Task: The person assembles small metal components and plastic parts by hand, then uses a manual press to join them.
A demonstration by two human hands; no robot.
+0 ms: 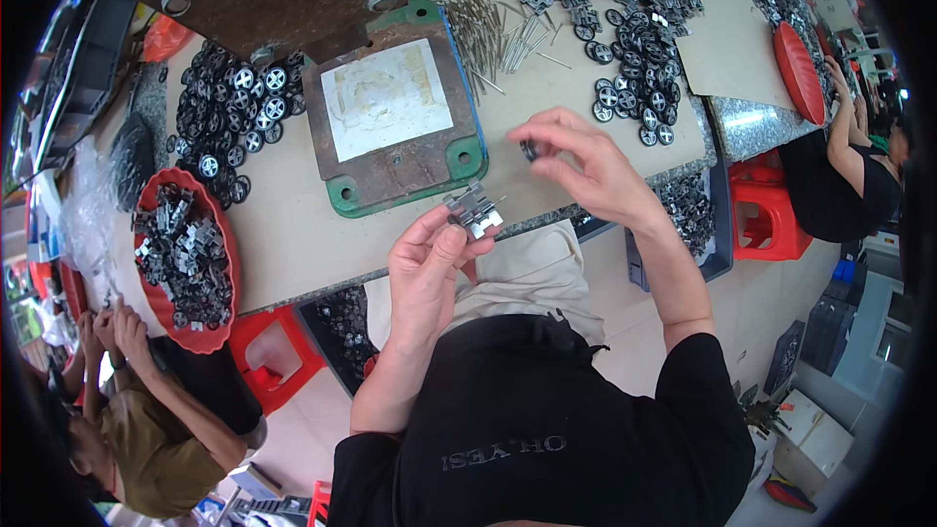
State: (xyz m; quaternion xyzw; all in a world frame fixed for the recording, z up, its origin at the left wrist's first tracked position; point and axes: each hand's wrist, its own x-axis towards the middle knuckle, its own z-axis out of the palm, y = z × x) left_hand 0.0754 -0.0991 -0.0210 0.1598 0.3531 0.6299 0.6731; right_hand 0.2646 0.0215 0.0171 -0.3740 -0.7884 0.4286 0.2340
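My left hand (427,263) pinches a small grey and black toy-car chassis (472,207) between thumb and fingers, just in front of the table edge. A thin metal pin appears to stick out from its right side, and a bright silvery patch shows low on it. Up and to the right, my right hand (597,171) is closed on a small black wheel (530,149), held at the fingertips. The wheel is apart from the chassis.
A heavy press with a green-edged base plate (344,197) stands ahead. Black wheels (234,102) lie left of it, metal pins (483,34) and more wheels (634,78) right. A red scalloped dish (230,263) holds chassis parts. People sit at both sides, near red stools (766,205).
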